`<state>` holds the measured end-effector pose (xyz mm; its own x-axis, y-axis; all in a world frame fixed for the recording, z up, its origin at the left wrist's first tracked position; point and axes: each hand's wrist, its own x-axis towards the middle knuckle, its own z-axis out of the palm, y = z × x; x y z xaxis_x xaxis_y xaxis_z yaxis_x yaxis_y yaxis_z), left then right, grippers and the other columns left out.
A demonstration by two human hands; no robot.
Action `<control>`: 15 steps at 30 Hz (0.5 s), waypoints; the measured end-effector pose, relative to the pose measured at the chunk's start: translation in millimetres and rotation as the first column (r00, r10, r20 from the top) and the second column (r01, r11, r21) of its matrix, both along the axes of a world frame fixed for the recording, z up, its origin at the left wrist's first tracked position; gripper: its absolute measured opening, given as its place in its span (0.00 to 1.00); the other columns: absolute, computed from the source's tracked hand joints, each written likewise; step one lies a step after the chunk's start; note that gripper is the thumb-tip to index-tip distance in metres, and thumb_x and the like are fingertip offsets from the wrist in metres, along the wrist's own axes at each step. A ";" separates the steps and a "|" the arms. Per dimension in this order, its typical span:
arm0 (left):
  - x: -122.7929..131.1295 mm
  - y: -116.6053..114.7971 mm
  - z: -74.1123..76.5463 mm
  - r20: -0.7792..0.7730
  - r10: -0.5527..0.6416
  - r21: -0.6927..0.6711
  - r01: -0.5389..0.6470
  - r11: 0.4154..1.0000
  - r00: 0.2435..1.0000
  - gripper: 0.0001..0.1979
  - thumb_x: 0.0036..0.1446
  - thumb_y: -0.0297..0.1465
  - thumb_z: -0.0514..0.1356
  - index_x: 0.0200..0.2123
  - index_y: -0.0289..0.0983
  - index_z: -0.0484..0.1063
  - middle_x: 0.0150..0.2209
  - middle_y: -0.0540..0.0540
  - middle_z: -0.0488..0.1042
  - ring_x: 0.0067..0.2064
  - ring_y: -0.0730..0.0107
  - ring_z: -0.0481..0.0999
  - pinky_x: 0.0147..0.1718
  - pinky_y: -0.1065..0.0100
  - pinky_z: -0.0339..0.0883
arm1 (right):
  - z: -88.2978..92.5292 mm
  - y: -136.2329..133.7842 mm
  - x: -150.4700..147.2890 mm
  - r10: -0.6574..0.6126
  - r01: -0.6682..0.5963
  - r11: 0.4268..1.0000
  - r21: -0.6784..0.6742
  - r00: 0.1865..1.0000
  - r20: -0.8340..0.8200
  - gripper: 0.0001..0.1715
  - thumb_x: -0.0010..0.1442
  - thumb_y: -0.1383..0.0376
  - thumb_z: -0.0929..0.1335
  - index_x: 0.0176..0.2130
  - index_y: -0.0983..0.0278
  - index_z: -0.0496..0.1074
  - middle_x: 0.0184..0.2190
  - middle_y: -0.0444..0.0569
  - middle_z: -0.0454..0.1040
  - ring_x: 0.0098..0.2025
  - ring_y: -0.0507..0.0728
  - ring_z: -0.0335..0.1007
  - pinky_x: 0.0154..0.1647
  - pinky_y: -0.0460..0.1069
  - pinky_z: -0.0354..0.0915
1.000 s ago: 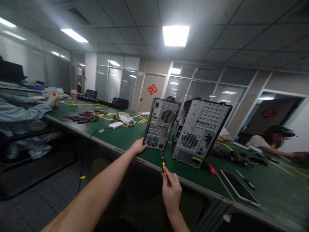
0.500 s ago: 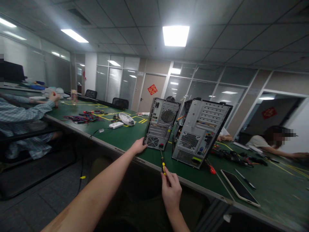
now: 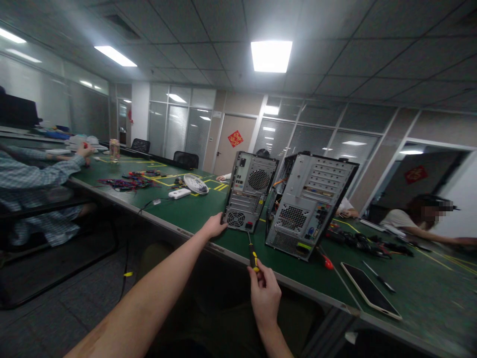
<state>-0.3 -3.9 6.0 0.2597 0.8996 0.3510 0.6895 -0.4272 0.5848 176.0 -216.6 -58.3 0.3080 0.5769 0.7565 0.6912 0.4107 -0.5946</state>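
My left hand [image 3: 215, 225] rests against the lower left corner of a small upright computer case [image 3: 249, 190] whose rear panel faces me. Its fingers curl onto the case's edge. My right hand [image 3: 265, 294] is closed round a screwdriver [image 3: 252, 253] with a yellow and black handle. The shaft points up toward the bottom of that case. A larger grey computer case [image 3: 308, 204] stands just to the right, rear panel toward me as well.
Both cases stand on a long green table [image 3: 194, 211]. A tablet [image 3: 369, 290], a red-handled tool [image 3: 324, 259], a white fan [image 3: 196, 183] and bundles of cables [image 3: 124, 183] lie on it. People sit at the far left [image 3: 33, 174] and far right [image 3: 421, 219].
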 end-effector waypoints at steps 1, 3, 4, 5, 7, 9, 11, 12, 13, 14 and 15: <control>0.1 0.4 -0.5 -0.002 0.000 0.009 0.000 1.000 1.000 0.28 0.56 0.36 0.61 0.58 0.34 0.63 0.54 0.36 0.73 0.55 0.59 0.73 0.52 0.66 0.63 | -1.3 0.8 0.3 0.001 -0.001 1.000 -0.001 1.000 -0.015 0.19 0.62 0.56 0.68 0.48 0.66 0.74 0.28 0.45 0.68 0.26 0.50 0.62 0.26 0.44 0.62; 0.1 1.1 -1.3 0.001 -0.005 0.017 0.005 1.000 1.000 0.27 0.56 0.36 0.61 0.58 0.34 0.63 0.54 0.36 0.73 0.54 0.58 0.73 0.51 0.65 0.64 | -1.9 1.2 0.8 0.018 -0.018 1.000 0.008 1.000 -0.006 0.19 0.62 0.57 0.68 0.48 0.66 0.74 0.29 0.45 0.68 0.26 0.50 0.62 0.27 0.44 0.62; 0.1 1.3 -1.6 0.005 -0.008 0.015 0.008 1.000 1.000 0.26 0.56 0.36 0.61 0.57 0.34 0.64 0.53 0.36 0.73 0.54 0.58 0.73 0.51 0.66 0.64 | -1.4 0.9 0.9 0.026 -0.026 1.000 0.016 1.000 0.016 0.19 0.63 0.58 0.67 0.49 0.66 0.74 0.29 0.46 0.68 0.27 0.50 0.62 0.27 0.44 0.62; 0.0 1.4 -1.7 0.009 -0.011 0.013 0.011 1.000 1.000 0.26 0.56 0.36 0.61 0.56 0.34 0.64 0.53 0.36 0.73 0.54 0.58 0.74 0.51 0.66 0.64 | -0.5 0.3 0.9 0.029 -0.030 0.999 0.022 0.999 0.040 0.18 0.64 0.58 0.67 0.50 0.65 0.74 0.30 0.46 0.68 0.27 0.50 0.62 0.28 0.44 0.63; -0.1 1.1 -1.4 0.016 -0.014 0.010 0.014 1.000 1.000 0.25 0.56 0.36 0.60 0.56 0.35 0.65 0.53 0.38 0.74 0.54 0.60 0.73 0.51 0.67 0.64 | 1.5 -1.1 0.8 0.016 -0.018 0.999 0.029 0.998 0.068 0.18 0.64 0.60 0.67 0.51 0.64 0.74 0.31 0.47 0.68 0.28 0.50 0.62 0.29 0.44 0.63; -0.1 0.2 -0.6 0.021 -0.012 -0.001 0.012 1.000 1.000 0.25 0.56 0.36 0.61 0.56 0.35 0.65 0.53 0.38 0.73 0.55 0.60 0.73 0.51 0.67 0.63 | 2.5 -1.8 0.6 0.003 -0.005 1.000 0.025 0.998 0.057 0.18 0.63 0.59 0.67 0.50 0.65 0.74 0.30 0.46 0.68 0.27 0.50 0.63 0.29 0.44 0.63; -0.1 -0.9 0.5 0.020 -0.007 -0.018 0.007 1.000 1.000 0.25 0.56 0.36 0.61 0.56 0.36 0.65 0.54 0.39 0.73 0.55 0.60 0.72 0.52 0.68 0.63 | 2.4 -1.9 0.5 0.006 -0.006 1.000 0.011 0.999 0.037 0.19 0.62 0.58 0.68 0.50 0.66 0.74 0.29 0.46 0.69 0.27 0.50 0.63 0.28 0.44 0.63; -0.2 -1.5 0.9 0.018 -0.006 -0.023 0.006 1.000 1.000 0.25 0.56 0.36 0.61 0.56 0.35 0.65 0.54 0.38 0.73 0.56 0.60 0.72 0.52 0.68 0.63 | 2.2 -1.8 0.3 0.012 -0.012 1.000 0.007 0.999 0.031 0.19 0.62 0.58 0.68 0.49 0.66 0.74 0.29 0.46 0.69 0.27 0.50 0.63 0.28 0.45 0.63; -0.2 -1.9 1.3 0.016 -0.006 -0.022 0.006 1.000 1.000 0.25 0.56 0.36 0.61 0.56 0.35 0.64 0.54 0.38 0.73 0.56 0.59 0.72 0.52 0.67 0.63 | 2.0 -1.9 0.2 0.020 -0.020 1.000 0.006 0.999 0.031 0.19 0.62 0.58 0.68 0.49 0.66 0.74 0.30 0.46 0.70 0.27 0.50 0.64 0.28 0.45 0.63; -0.2 -2.3 1.6 0.014 -0.007 -0.018 0.007 1.000 1.000 0.26 0.56 0.36 0.60 0.57 0.35 0.64 0.54 0.38 0.73 0.56 0.59 0.72 0.52 0.67 0.63 | 2.1 -2.0 -0.1 0.027 -0.028 1.000 0.008 0.999 0.035 0.19 0.63 0.58 0.67 0.49 0.65 0.74 0.30 0.47 0.70 0.27 0.50 0.64 0.28 0.45 0.63; -0.3 -2.6 1.8 0.011 -0.007 -0.013 0.007 1.000 1.000 0.26 0.56 0.36 0.60 0.57 0.35 0.64 0.54 0.37 0.73 0.56 0.59 0.72 0.52 0.67 0.63 | 2.2 -2.2 -0.3 0.033 -0.033 0.999 0.014 0.999 0.041 0.18 0.63 0.58 0.67 0.50 0.65 0.74 0.31 0.47 0.70 0.27 0.50 0.64 0.29 0.45 0.63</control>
<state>-0.5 -6.4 7.8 0.2622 0.9025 0.3418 0.6798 -0.4241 0.5983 175.7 -218.8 -56.0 0.2580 0.5748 0.7766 0.7006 0.4422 -0.5600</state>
